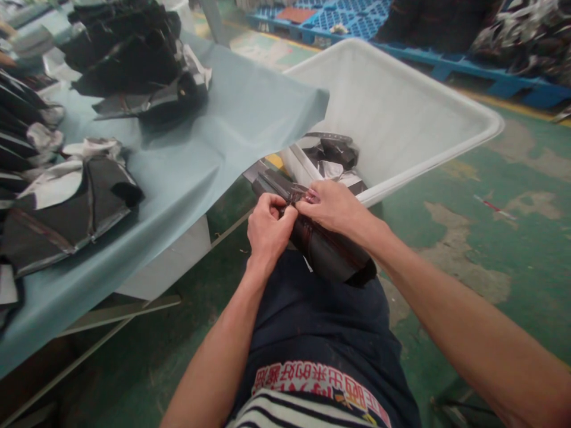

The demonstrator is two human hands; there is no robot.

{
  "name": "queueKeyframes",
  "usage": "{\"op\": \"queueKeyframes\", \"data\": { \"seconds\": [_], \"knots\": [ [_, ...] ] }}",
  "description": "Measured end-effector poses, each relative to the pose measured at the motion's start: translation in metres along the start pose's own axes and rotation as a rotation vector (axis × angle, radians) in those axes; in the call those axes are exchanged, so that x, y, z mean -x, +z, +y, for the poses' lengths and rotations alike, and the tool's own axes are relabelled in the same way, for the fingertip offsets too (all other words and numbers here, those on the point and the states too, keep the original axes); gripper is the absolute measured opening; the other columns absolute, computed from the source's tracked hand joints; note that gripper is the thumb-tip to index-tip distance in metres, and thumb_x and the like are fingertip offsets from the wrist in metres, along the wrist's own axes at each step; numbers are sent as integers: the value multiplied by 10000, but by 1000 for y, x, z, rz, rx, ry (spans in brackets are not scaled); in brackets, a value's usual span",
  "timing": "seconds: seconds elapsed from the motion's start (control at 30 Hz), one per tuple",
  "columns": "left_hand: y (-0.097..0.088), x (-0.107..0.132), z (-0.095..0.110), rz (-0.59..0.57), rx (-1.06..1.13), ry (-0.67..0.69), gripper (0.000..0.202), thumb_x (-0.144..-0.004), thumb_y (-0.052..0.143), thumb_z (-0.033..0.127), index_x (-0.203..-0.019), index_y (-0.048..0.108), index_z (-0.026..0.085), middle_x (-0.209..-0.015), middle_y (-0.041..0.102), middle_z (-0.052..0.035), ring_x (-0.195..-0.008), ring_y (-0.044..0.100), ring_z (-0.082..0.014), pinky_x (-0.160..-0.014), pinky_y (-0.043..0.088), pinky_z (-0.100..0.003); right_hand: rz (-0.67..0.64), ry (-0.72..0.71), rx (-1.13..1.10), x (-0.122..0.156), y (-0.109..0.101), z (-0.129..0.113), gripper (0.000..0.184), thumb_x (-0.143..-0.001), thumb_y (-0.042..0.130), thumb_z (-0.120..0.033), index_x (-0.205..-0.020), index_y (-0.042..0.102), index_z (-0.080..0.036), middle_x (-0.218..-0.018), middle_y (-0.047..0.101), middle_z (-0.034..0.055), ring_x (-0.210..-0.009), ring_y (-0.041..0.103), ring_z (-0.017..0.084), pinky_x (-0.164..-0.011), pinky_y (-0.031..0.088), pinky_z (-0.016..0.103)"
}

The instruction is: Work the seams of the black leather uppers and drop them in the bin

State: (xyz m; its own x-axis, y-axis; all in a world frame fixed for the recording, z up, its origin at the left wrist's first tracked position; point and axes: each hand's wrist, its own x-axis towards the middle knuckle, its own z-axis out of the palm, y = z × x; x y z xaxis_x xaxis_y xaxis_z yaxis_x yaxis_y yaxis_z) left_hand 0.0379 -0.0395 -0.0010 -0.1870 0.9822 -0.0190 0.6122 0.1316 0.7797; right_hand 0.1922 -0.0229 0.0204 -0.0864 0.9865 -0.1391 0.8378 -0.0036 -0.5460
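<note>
A dark brown leather shoe upper (336, 252) lies across my lap, its near end curled open like a tube. My left hand (270, 229) is closed, thumb and forefinger pinching the upper near its lacing area. Close against it, my right hand (334, 205) is also closed, around a small reddish tool with a thin metal tip that looks like thread snips (311, 195). The fingertips of both hands nearly meet over dark lacing or thread on the upper. The fingers partly hide the tool and the exact spot worked on.
A blue-covered table (250, 119) stands at my left, bearing stacked dark uppers (129, 59) and a nearer upper (75, 208). Ahead, a white plastic bin (401, 113) holds several shoe uppers (334, 154). Farther back, blue pallets (330, 24) carry dark goods.
</note>
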Motion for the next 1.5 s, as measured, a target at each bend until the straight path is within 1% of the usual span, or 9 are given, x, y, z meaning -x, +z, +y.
{"op": "queueKeyframes", "data": {
  "seconds": [0.17, 0.33, 0.63, 0.77, 0.9, 1.03, 1.17, 1.27, 1.5],
  "knots": [
    [20, 10, -17, 30, 431, -57, 168, -831, 680, 297, -966, 600, 238, -652, 437, 89, -585, 420, -118, -584, 354, -250, 6, -22, -16, -2, 2, 4, 196, -933, 607, -346, -815, 632, -192, -752, 651, 35, -658, 483, 156, -633, 300, 301],
    [26, 12, -19, 38, 507, -68, 185, -844, 690, 292, -986, 587, 233, -661, 430, 92, -584, 420, -104, -575, 358, -232, 37, -110, 3, 1, 3, 7, 199, -955, 603, -356, -854, 651, -192, -796, 690, 50, -686, 525, 168, -645, 300, 302],
    [23, 12, -19, 56, 446, -75, 180, -841, 740, 297, -956, 619, 230, -646, 425, 98, -576, 415, -98, -572, 336, -241, 19, -87, 261, 6, -8, -16, 210, -968, 607, -319, -1057, 745, -189, -899, 764, 103, -791, 640, 230, -664, 277, 322],
    [24, 12, -19, 50, 412, -101, 169, -838, 737, 291, -949, 622, 235, -639, 416, 101, -566, 403, -97, -579, 335, -241, -12, -50, 128, -6, -8, -13, 129, -917, 632, -293, -833, 658, -199, -750, 670, 32, -710, 562, 180, -644, 285, 310],
    [21, 12, -18, 43, 368, -105, 156, -839, 735, 287, -950, 635, 245, -640, 433, 94, -576, 435, -109, -597, 353, -245, -214, 58, -84, -21, -12, -4, 319, -881, 647, -296, -653, 431, -240, -579, 409, -58, -603, 392, 124, -598, 253, 307],
    [9, 8, -14, 23, 189, -67, 164, -835, 782, 347, -914, 663, 266, -647, 506, 68, -617, 508, -141, -613, 349, -261, -291, 59, -115, -27, -15, 2, 386, -884, 657, -334, -629, 380, -248, -565, 352, -65, -603, 347, 121, -588, 230, 318],
    [-7, -7, -10, -69, 72, -19, 280, -815, 827, 497, -831, 679, 260, -649, 571, 39, -640, 540, -162, -609, 340, -271, -183, -15, -111, -22, -11, 8, 403, -909, 662, -382, -639, 397, -244, -572, 376, -61, -631, 371, 123, -597, 233, 312],
    [-16, -21, -10, -178, 38, 16, 370, -778, 849, 573, -778, 672, 248, -630, 580, 37, -623, 528, -155, -586, 328, -264, -204, -28, -138, -22, -10, 12, 448, -911, 683, -436, -632, 389, -245, -569, 358, -66, -614, 355, 118, -580, 211, 313],
    [-21, -31, -11, -268, 18, 34, 297, -810, 798, 492, -768, 667, 229, -627, 596, 31, -594, 508, -140, -588, 343, -268, -281, 3, -170, -27, -14, 12, 450, -915, 699, -410, -631, 391, -247, -562, 349, -68, -581, 347, 115, -568, 234, 312]
  ]
}}
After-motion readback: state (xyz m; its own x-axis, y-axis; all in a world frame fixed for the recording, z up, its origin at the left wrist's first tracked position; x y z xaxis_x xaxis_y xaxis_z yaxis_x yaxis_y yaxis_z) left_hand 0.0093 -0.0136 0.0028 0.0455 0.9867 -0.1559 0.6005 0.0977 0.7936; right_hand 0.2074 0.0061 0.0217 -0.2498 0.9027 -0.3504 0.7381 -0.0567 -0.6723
